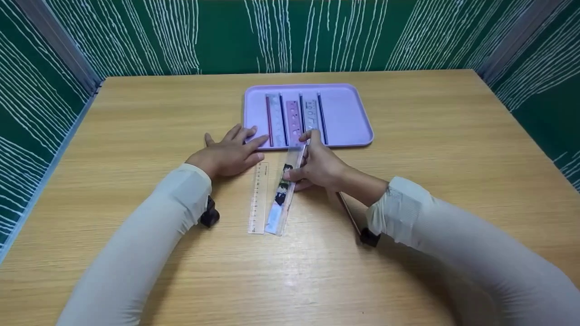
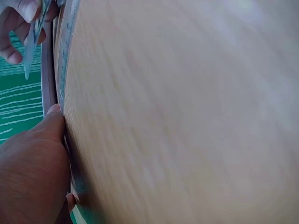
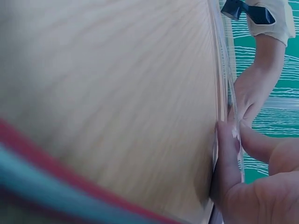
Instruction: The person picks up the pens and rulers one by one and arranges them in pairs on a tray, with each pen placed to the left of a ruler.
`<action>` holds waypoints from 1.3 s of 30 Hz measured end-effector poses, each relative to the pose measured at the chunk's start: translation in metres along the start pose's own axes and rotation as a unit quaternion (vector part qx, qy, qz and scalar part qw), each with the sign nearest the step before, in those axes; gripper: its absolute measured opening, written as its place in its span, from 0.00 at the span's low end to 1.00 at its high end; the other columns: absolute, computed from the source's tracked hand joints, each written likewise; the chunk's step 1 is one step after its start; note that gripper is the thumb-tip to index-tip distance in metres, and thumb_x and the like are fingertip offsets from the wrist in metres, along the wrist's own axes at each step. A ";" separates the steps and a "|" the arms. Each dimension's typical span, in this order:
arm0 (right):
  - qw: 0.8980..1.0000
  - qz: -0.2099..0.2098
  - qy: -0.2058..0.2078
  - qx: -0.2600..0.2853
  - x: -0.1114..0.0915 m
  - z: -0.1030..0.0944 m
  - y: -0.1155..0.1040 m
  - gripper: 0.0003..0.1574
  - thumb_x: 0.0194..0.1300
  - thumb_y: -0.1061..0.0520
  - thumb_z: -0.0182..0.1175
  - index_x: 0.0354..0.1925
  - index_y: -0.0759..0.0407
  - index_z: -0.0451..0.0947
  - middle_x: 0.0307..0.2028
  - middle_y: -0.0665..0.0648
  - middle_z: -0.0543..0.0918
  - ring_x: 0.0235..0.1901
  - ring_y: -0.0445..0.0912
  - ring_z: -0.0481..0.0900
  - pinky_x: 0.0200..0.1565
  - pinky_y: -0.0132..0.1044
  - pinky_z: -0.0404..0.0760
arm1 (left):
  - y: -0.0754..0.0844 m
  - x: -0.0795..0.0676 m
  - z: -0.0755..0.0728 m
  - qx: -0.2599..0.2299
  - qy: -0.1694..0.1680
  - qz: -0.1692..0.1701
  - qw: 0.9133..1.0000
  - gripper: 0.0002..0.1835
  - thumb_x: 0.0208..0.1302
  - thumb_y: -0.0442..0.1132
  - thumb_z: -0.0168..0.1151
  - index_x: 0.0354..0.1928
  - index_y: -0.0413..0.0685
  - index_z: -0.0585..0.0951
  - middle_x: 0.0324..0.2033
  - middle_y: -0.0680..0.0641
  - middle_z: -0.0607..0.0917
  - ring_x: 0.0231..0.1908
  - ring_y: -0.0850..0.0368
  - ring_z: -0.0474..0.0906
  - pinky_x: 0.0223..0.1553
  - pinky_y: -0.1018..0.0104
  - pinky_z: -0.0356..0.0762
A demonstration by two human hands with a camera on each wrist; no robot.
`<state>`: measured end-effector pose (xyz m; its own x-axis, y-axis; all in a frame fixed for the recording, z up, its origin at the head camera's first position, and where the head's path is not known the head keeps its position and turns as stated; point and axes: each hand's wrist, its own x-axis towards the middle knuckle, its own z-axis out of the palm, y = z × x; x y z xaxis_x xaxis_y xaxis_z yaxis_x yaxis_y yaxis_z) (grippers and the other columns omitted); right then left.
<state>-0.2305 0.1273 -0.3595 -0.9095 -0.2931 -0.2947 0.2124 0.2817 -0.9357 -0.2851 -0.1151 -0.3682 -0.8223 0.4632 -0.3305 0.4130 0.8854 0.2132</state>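
Observation:
My right hand [image 1: 319, 165] pinches a clear ruler with a printed picture [image 1: 282, 192] between thumb and fingers. The ruler slants just in front of the lilac tray [image 1: 349, 117], its far end near the tray's front rim. In the right wrist view, the thumb and fingers sit on either side of the ruler [image 3: 232, 88]. My left hand [image 1: 229, 154] lies with fingers spread at the tray's front left corner, some fingertips over the rim. A plain transparent ruler [image 1: 258, 199] lies on the table beside the printed one. Holding nothing, the left hand shows partly in the left wrist view.
On the tray, pencils alternate with rulers: a red pencil [image 1: 269, 120], a clear ruler [image 1: 276, 117], a pink ruler [image 1: 293, 118], a greyish ruler [image 1: 311, 113] and several dark pencils [image 1: 322, 117]. Another pencil [image 1: 348, 210] lies under the right wrist. Green walls surround the wooden table [image 1: 181, 271].

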 end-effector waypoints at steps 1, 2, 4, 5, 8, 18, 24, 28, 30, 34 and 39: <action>1.000 -0.002 -0.003 0.008 -0.001 -0.001 0.000 0.60 0.55 0.73 0.72 0.70 0.52 0.43 0.46 0.74 0.81 0.36 0.60 0.90 0.39 0.50 0.90 | 0.000 0.000 0.000 0.000 0.000 0.000 1.000 0.32 0.77 0.69 0.31 0.79 0.85 0.42 0.83 0.56 0.38 0.82 0.44 0.25 0.66 0.15 0.25; 1.000 -0.005 -0.005 0.016 -0.001 -0.001 0.000 0.61 0.55 0.73 0.71 0.71 0.51 0.42 0.46 0.73 0.81 0.37 0.60 0.90 0.39 0.51 0.90 | 0.000 0.000 0.000 -0.001 0.000 0.000 1.000 0.32 0.77 0.69 0.31 0.79 0.86 0.42 0.83 0.56 0.38 0.82 0.44 0.25 0.66 0.15 0.25; 0.999 -0.010 -0.007 0.031 -0.002 -0.002 0.000 0.63 0.56 0.74 0.70 0.73 0.48 0.40 0.47 0.70 0.79 0.37 0.60 0.89 0.40 0.52 0.90 | -0.001 0.000 0.000 0.000 0.000 0.002 1.000 0.32 0.77 0.69 0.31 0.79 0.86 0.42 0.83 0.56 0.38 0.82 0.44 0.25 0.66 0.15 0.25; 0.999 -0.012 -0.007 0.039 -0.002 -0.002 0.000 0.65 0.56 0.74 0.70 0.73 0.46 0.39 0.47 0.69 0.78 0.38 0.60 0.89 0.40 0.53 0.90 | -0.001 0.000 0.000 0.000 0.000 0.003 1.000 0.32 0.77 0.69 0.31 0.79 0.86 0.42 0.83 0.56 0.38 0.82 0.44 0.25 0.66 0.15 0.25; 0.998 -0.014 -0.003 0.057 -0.001 -0.003 0.000 0.69 0.55 0.75 0.69 0.75 0.42 0.37 0.46 0.64 0.74 0.38 0.59 0.87 0.41 0.54 0.89 | 0.000 -0.001 0.000 0.000 -0.001 0.005 1.000 0.33 0.77 0.69 0.31 0.79 0.85 0.42 0.83 0.56 0.38 0.82 0.44 0.25 0.66 0.15 0.25; 0.998 -0.016 0.000 0.056 -0.002 -0.006 0.004 0.59 0.58 0.71 0.70 0.75 0.51 0.45 0.46 0.62 0.78 0.37 0.55 0.87 0.42 0.52 0.90 | -0.001 0.000 0.000 0.001 0.003 0.010 1.000 0.33 0.77 0.69 0.32 0.80 0.84 0.42 0.83 0.56 0.38 0.82 0.44 0.26 0.66 0.15 0.26; 1.000 -0.019 -0.008 0.022 -0.004 -0.006 0.008 0.37 0.65 0.66 0.68 0.62 0.59 0.56 0.46 0.62 0.77 0.33 0.53 0.87 0.40 0.51 0.90 | 0.000 0.000 -0.001 0.000 0.002 0.006 1.000 0.33 0.77 0.69 0.33 0.79 0.85 0.43 0.83 0.55 0.38 0.82 0.44 0.25 0.66 0.15 0.25; 1.000 -0.018 -0.013 -0.005 -0.005 -0.006 0.009 0.29 0.73 0.60 0.61 0.62 0.56 0.56 0.45 0.66 0.82 0.28 0.57 0.88 0.36 0.53 0.90 | 0.000 0.000 -0.002 0.002 0.002 0.002 1.000 0.33 0.77 0.69 0.32 0.79 0.86 0.43 0.83 0.56 0.38 0.82 0.44 0.26 0.66 0.15 0.26; 1.000 -0.016 -0.017 -0.011 -0.005 -0.005 0.010 0.25 0.76 0.58 0.57 0.63 0.55 0.56 0.44 0.67 0.83 0.27 0.58 0.88 0.34 0.54 0.89 | -0.001 0.000 -0.001 0.003 0.002 0.000 1.000 0.33 0.77 0.69 0.32 0.79 0.85 0.43 0.83 0.56 0.38 0.82 0.44 0.26 0.66 0.15 0.26; 0.999 -0.013 -0.025 -0.015 -0.007 -0.006 0.013 0.21 0.80 0.55 0.51 0.63 0.53 0.55 0.43 0.68 0.83 0.25 0.59 0.88 0.32 0.56 0.89 | -0.001 0.001 -0.001 0.004 0.001 0.000 1.000 0.33 0.77 0.69 0.32 0.79 0.85 0.43 0.83 0.56 0.38 0.82 0.44 0.26 0.66 0.15 0.26; 0.999 -0.004 -0.032 0.005 -0.008 -0.007 0.013 0.17 0.82 0.54 0.44 0.63 0.52 0.53 0.42 0.68 0.82 0.25 0.58 0.86 0.31 0.58 0.88 | -0.001 0.001 -0.001 0.002 -0.001 -0.001 1.000 0.33 0.76 0.69 0.32 0.79 0.86 0.43 0.83 0.56 0.38 0.82 0.44 0.25 0.66 0.15 0.26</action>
<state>-0.2232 0.1401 -0.3679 -0.8867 -0.3524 -0.2991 0.2096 0.2701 -0.9397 -0.2867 -0.1157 -0.3680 -0.8230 0.4608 -0.3322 0.4127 0.8869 0.2078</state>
